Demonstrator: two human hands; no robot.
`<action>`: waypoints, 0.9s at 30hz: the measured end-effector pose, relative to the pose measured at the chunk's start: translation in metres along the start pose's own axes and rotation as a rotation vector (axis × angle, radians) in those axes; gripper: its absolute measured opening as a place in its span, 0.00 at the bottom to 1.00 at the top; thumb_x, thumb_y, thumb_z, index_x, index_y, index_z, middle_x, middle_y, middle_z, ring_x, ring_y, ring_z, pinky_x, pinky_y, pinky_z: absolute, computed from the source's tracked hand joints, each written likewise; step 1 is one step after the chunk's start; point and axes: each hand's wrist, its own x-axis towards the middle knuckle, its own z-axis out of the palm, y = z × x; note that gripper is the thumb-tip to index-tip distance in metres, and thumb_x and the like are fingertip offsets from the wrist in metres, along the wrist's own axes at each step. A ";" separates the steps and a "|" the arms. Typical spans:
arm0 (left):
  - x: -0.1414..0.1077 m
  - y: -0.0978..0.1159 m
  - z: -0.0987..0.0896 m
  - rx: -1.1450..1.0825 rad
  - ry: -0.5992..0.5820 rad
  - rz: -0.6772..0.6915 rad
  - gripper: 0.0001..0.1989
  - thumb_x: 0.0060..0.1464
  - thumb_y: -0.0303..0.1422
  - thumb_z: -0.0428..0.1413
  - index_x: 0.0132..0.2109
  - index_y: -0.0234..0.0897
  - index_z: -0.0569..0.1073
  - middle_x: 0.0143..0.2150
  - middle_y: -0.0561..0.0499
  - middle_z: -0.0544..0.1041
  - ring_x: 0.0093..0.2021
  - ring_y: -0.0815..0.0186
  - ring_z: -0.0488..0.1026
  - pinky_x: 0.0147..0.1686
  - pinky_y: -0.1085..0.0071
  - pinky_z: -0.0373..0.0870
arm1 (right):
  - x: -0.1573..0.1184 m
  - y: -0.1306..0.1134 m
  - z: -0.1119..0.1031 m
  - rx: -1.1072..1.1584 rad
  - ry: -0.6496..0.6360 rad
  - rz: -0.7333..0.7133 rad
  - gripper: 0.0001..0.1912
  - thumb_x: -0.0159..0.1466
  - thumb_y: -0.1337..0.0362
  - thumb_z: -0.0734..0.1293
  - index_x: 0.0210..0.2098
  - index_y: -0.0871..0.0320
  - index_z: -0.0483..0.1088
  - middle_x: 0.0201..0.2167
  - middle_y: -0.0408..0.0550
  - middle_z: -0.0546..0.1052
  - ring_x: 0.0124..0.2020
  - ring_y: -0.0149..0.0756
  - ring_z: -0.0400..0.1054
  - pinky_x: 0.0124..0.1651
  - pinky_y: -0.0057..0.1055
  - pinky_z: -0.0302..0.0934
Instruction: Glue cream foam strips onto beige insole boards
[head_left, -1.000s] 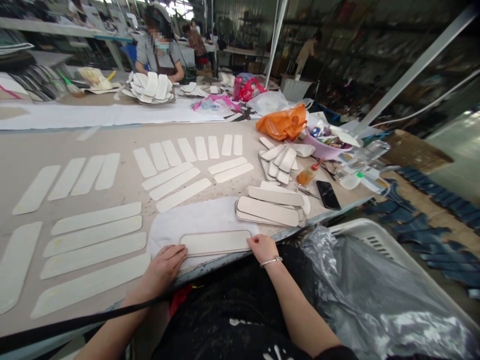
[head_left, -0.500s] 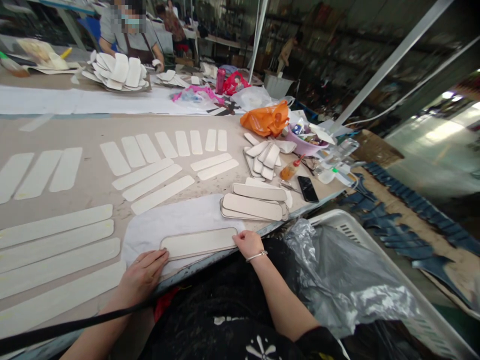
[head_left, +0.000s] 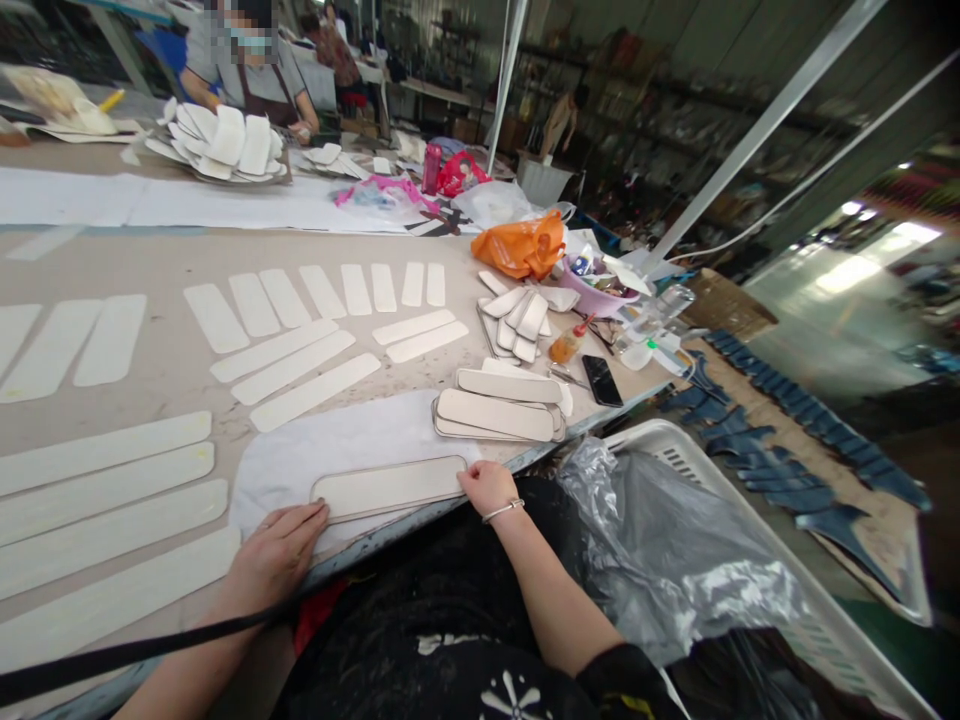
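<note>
A long off-white strip with rounded corners and a dark edge (head_left: pixel 390 487) lies at the front edge of the table, over a white cloth (head_left: pixel 277 465). It looks like more than one layer, with a second edge showing below. My right hand (head_left: pixel 489 490), wearing a bracelet, pinches its right end between thumb and fingers. At the other end, my left hand (head_left: pixel 281 548) has its fingers close together, tips closed on the strip's left corner; the thumb is partly hidden. Just beyond the strip sits a pile of similar dark-edged strips (head_left: pixel 495 412).
Rows of pale strips (head_left: pixel 112 515) cover the table's left side; shorter pieces (head_left: pixel 322 292) lie farther back. To the right are a phone (head_left: pixel 602 381), a glue bottle (head_left: pixel 568 342), an orange bag (head_left: pixel 521 247) and a purple basin (head_left: pixel 600 295). A plastic-lined crate (head_left: pixel 675 440) stands beside me. Across the table sits a co-worker (head_left: pixel 262 85).
The view has shifted slightly, so everything appears a little farther left. Both hands keep their places at the two ends of the strip, which has hardly moved on the cloth.
</note>
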 end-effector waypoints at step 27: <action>0.008 0.000 -0.003 0.140 0.038 0.181 0.17 0.57 0.20 0.43 0.40 0.33 0.76 0.41 0.45 0.79 0.43 0.62 0.74 0.43 0.66 0.67 | -0.041 -0.014 0.010 0.085 0.419 -0.565 0.20 0.68 0.59 0.57 0.53 0.63 0.67 0.48 0.55 0.73 0.51 0.39 0.65 0.54 0.32 0.58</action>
